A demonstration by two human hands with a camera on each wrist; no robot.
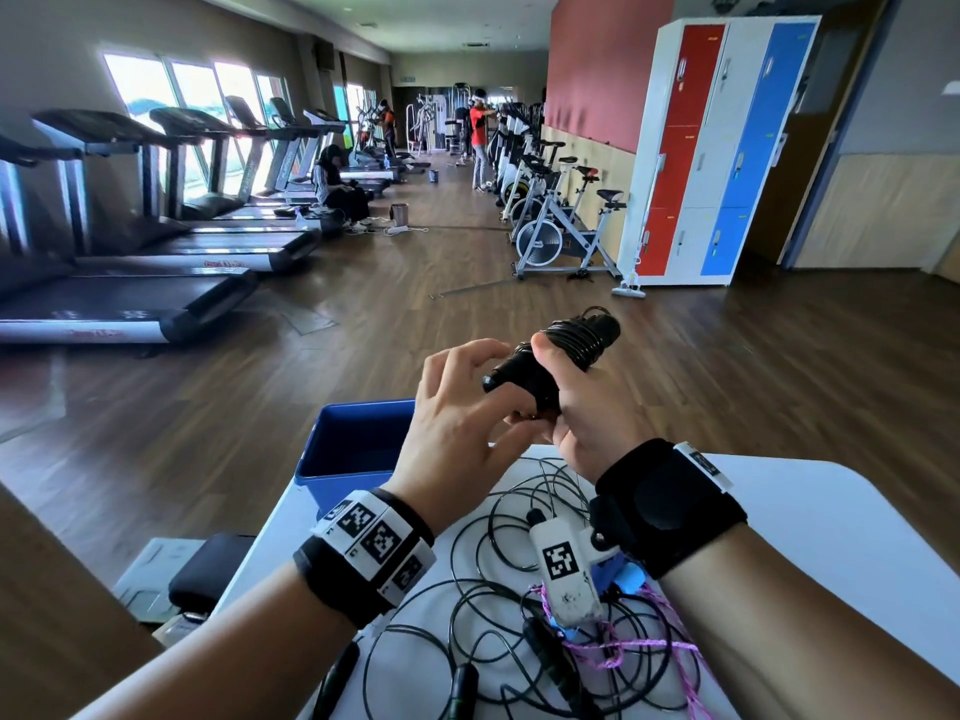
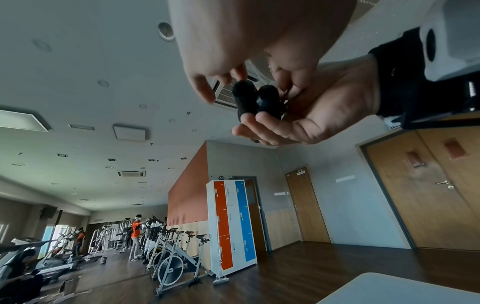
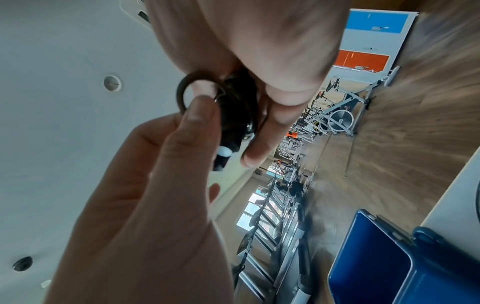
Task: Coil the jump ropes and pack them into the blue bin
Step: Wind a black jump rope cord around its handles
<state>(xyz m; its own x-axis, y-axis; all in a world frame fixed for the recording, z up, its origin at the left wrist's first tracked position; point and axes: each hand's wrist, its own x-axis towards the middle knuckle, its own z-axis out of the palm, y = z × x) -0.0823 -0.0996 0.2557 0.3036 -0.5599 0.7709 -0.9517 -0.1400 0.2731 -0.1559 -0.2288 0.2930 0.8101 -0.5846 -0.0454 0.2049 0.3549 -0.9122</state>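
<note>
A black jump rope [image 1: 566, 345], its cord wound round its two handles, is held up above the white table [image 1: 810, 511]. My right hand [image 1: 550, 387] grips the bundle with the thumb laid over the coils. My left hand [image 1: 488, 392] meets it from the left, fingertips pinching the cord at the handle ends; in the right wrist view a small cord loop [image 3: 182, 92] sticks out by a left fingertip [image 3: 200, 109]. The left wrist view shows both handle ends [image 2: 255, 98] side by side in the right palm. The blue bin [image 1: 363, 410] stands open below my left hand, by the table's far left corner.
Several loose black ropes [image 1: 498, 600] and a pink-purple rope [image 1: 623, 652] with a blue handle lie tangled on the table under my wrists. A dark pad [image 1: 213, 569] lies on the wooden floor to the left. Treadmills, exercise bikes and lockers stand farther off.
</note>
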